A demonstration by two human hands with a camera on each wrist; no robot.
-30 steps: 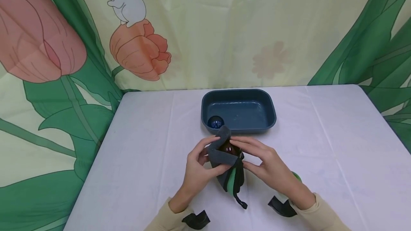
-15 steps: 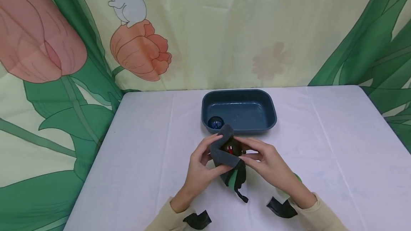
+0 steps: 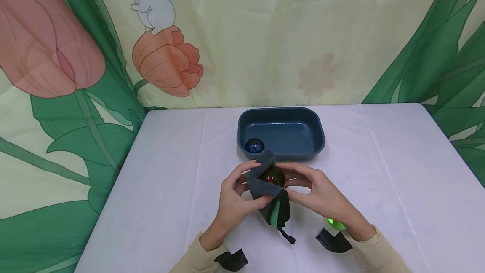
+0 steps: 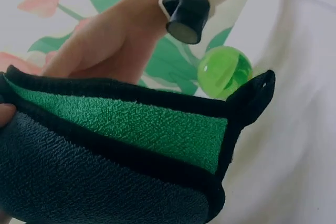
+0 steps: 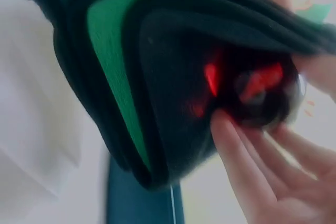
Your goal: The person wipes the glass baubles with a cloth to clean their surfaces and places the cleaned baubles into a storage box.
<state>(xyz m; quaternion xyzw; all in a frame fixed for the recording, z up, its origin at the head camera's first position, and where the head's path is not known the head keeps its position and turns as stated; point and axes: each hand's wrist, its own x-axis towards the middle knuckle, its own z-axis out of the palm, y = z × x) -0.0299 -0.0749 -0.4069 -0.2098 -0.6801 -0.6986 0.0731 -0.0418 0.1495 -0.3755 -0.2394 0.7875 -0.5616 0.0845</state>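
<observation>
Close in front of the basin, my left hand [image 3: 235, 201] holds a folded grey and green cloth [image 3: 261, 186] with black edging and a small loop. Thumb and fingers grip it from the left side. A dark, glossy ball [image 3: 274, 176] with red glints sits in the cloth's fold. With thumb and fingertips, my right hand [image 3: 316, 188] holds the ball from the right. In the right wrist view the ball [image 5: 268, 95] glows red beside the cloth [image 5: 173, 77], near the fingertips. The left wrist view shows the cloth's green inner face [image 4: 142, 124], with the ball hidden.
A blue basin [image 3: 299, 155] stands at the table's far side, with a shiny blue ball [image 3: 254, 145] in its near left corner. A bright green ball [image 3: 336, 224] lies beside my right wrist, partly covered by it. A printed curtain [image 3: 242, 45] hangs behind the table.
My right fingers have shifted around the ball, which now shows darker with a red glint. The green ball shows on the near left side of my right wrist instead of beyond it.
</observation>
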